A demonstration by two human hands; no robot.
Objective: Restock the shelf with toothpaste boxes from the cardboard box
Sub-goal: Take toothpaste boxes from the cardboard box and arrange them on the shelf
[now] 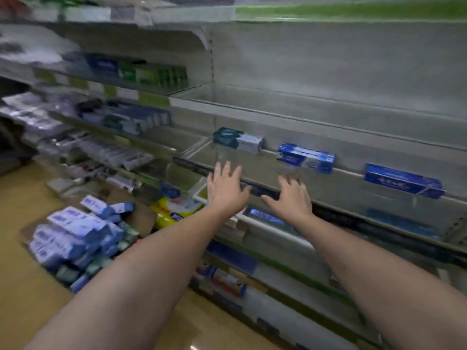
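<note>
1. Already three toothpaste boxes are on the shelf [192, 168] at middle right of the frame: a teal-and-white box [237, 141], a blue box [305, 157] and a second blue box [403, 181], each well apart from the next.
2. Each lies flat, its long axis running along the shelf's length, with a broad printed face towards the aisle.
3. The restock looks barely begun. Most of that shelf is bare, and the cardboard box [142, 214] on the floor at lower left is heaped with more packs.
4. The left hand [226, 188] and right hand [290, 198] grasp nothing. Their fingers are spread near the shelf's front rail, though whether they touch it I cannot tell.
5. Shelves at upper left carry blurred goods.
</note>
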